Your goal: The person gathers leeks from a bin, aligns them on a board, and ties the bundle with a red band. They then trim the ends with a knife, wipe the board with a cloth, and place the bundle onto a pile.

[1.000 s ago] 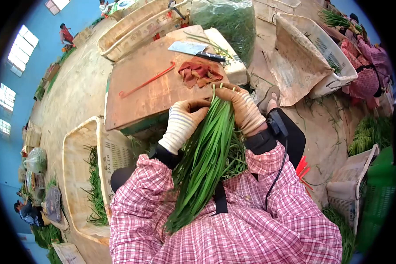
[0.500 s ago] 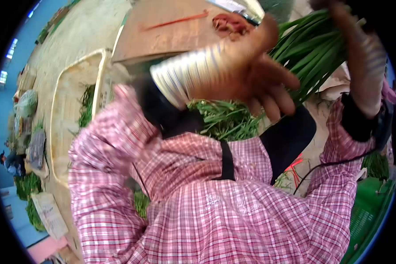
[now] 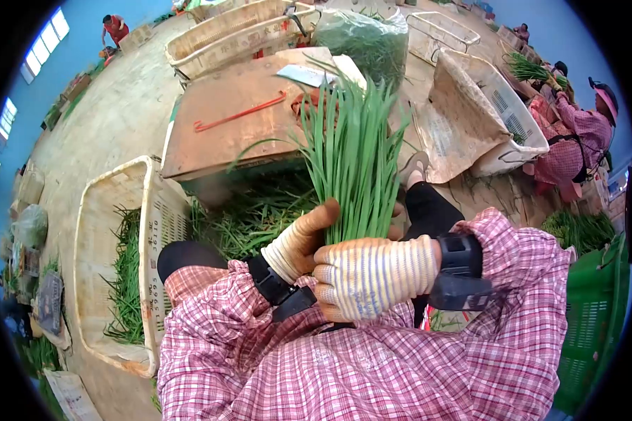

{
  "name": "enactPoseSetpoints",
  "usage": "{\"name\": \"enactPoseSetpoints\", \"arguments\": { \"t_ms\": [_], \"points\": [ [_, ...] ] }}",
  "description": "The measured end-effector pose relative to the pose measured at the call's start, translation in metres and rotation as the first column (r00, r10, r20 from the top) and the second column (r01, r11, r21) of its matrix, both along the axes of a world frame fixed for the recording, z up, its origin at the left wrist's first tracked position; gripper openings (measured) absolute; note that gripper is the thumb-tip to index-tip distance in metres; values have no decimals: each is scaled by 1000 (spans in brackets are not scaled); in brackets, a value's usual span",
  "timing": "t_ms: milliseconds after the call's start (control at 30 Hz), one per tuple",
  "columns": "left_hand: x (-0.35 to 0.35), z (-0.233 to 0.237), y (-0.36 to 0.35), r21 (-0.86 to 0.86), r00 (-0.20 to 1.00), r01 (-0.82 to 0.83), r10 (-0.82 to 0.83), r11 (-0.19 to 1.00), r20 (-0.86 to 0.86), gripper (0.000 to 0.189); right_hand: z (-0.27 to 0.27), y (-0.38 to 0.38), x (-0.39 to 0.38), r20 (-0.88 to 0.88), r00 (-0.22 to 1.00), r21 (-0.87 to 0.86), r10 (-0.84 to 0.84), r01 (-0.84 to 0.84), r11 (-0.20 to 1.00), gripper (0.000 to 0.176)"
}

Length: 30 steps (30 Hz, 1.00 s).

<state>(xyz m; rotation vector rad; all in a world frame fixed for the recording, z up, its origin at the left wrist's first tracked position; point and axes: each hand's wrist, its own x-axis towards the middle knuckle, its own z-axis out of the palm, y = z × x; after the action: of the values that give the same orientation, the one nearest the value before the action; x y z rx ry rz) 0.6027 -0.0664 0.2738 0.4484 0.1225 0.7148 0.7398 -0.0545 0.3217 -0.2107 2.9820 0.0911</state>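
Note:
A bunch of green garlic chives stands upright in front of me, leaf tips pointing away. My right hand, in a striped knit glove, is closed around its lower end. My left hand, gloved in the same kind with orange-brown palm, wraps the bunch from the left, its thumb in front and fingertips showing behind at the right. The base of the stalks is hidden in the right fist. Loose greens lie beyond my left wrist, below a brown board.
The brown board carries a thin red rod and a dark red cloth. A white crate with greens stands left, a green crate right. Behind are a bag of greens and another crate. A co-worker sits far right.
The chives came from the upper right to the middle in my right hand. My left hand, spread and empty before, now closes on them. The view has shifted, showing more of the room.

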Motion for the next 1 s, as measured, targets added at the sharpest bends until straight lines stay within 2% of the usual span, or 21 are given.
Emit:
{"name": "enactPoseSetpoints", "arguments": {
  "t_ms": [33,167,233,267,300,333,367,400,433,467,500,533,600,633,700,733,800,833,900,967,1000],
  "points": [
    [-1,-4,4,-65,998,-2,6,998,63,84,-7,0,-1,27,1000,11,-3,3,1000,30],
    [-10,1,24,-39,975,-43,34,998,-219,53,-9,0,2,-5,1000,-27,16,-16,999,33],
    [-15,18,31,128,937,-90,127,988,-325,53,20,-1,12,-277,960,-176,25,-77,981,29],
    [-17,26,34,197,912,-110,178,974,-370,53,34,-2,19,-449,893,-377,-34,-155,913,26],
    [-18,34,42,331,857,-166,302,929,-417,48,44,3,28,-558,819,-408,-132,-133,903,26],
    [-23,35,50,383,848,-184,343,905,-405,44,56,19,42,-510,844,-467,-162,-114,877,25],
    [-30,37,58,443,835,-197,387,874,-391,40,59,27,59,-695,627,-486,-353,-47,873,25],
    [-35,45,67,556,810,-202,457,806,-369,40,56,34,63,-620,370,-689,-692,165,705,24],
    [-41,45,77,645,755,-229,552,729,-355,42,52,41,67,-419,48,-886,-907,198,420,28],
    [-46,45,86,728,695,-242,638,641,-331,44,48,58,56,-309,13,-942,-951,137,308,43],
    [-50,49,93,785,655,-238,691,572,-305,44,36,80,45,-348,82,-928,-934,111,355,50],
    [-52,54,100,838,614,-230,741,495,-270,43,39,89,31,-323,213,-944,-922,-5,329,51],
    [-60,61,116,888,538,-232,813,398,-224,46,50,124,9,-476,379,-821,-794,133,555,48],
    [-66,62,124,891,501,-246,837,382,-220,51,56,141,-2,-570,444,-707,-691,164,688,45],
    [-79,64,143,909,434,-257,880,327,-193,63,65,166,-25,-785,527,-284,-327,164,945,35],
    [-87,66,149,921,400,-244,897,304,-190,64,67,171,-40,-720,472,-574,-509,8,819,35],
    [-100,81,152,940,336,-217,924,262,-180,65,68,181,-68,-421,464,-901,-779,-312,301,37],
    [-108,89,149,938,187,-77,929,337,-319,68,59,196,-77,-413,421,-909,-808,-253,332,39],
    [-120,47,174,921,227,-191,928,341,-296,71,49,186,-90,-308,393,-949,-866,-64,309,41],
    [-135,-15,201,901,225,-256,928,350,-297,67,6,211,-108,-243,394,-968,-886,-43,247,50],
    [-141,-36,210,895,201,-268,929,356,-309,62,-39,239,-120,-230,422,-973,-877,-114,200,59]
  ]
}}
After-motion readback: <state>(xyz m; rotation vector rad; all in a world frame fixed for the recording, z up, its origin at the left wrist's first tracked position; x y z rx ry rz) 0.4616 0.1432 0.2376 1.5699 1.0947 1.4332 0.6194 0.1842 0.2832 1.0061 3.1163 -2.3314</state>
